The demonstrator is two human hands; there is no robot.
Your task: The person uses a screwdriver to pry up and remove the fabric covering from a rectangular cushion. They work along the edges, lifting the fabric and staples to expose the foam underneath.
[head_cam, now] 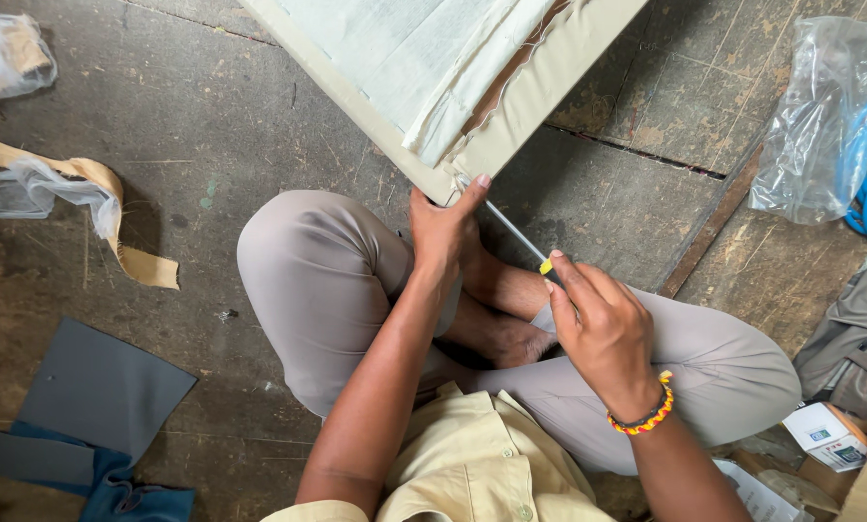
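On the concrete floor [211,126], at the near corner of the cloth-covered frame [549,68], the seated person works a screwdriver [516,237] tip into the fabric edge. Done well, the blade wants to stay low and shallow while the corner is braced firmly. The left hand [443,232] clamps that corner, thumb up on the cloth; the right hand [598,324] is closed around the yellow-and-black handle.
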